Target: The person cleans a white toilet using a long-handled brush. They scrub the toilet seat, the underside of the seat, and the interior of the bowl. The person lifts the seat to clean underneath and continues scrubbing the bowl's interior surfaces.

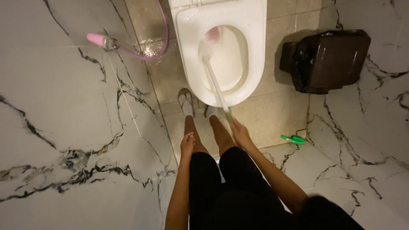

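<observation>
My right hand [240, 133] grips the end of a long white toilet brush handle [215, 83]. The handle slopes up into the bowl of a white toilet [253, 51]. Its blurred pinkish brush head [211, 36] is inside the bowl near the back. My left hand [187, 144] rests on my left thigh above the knee, fingers loosely curled, holding nothing. Both my feet in light sandals [186, 102] stand on the beige floor just in front of the toilet.
A dark bin with a black liner [326, 59] stands right of the toilet. A pink spray nozzle with its hose [102, 41] hangs on the left marble wall. A small green object [293, 139] lies by the right wall's base. Marble walls close in on both sides.
</observation>
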